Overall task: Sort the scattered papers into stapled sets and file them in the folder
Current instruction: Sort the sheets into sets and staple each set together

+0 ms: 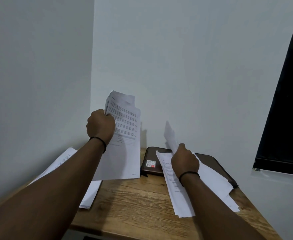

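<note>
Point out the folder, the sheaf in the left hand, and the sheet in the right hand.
Folder point(151, 168): head view, bare brown cover near its label.
Sheaf point(126, 135): head view, middle of front page.
Sheet point(171, 135): head view, blurred raised part.

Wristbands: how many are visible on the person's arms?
2: one beaded wristband on the left wrist, one plain wristband on the right wrist.

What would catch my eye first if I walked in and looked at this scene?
Probably the left hand holding a sheaf of printed pages upright above the wooden table, in front of the pale wall. To its right, the right hand lifts a blurred sheet over loose papers that partly cover a dark brown folder.
</note>
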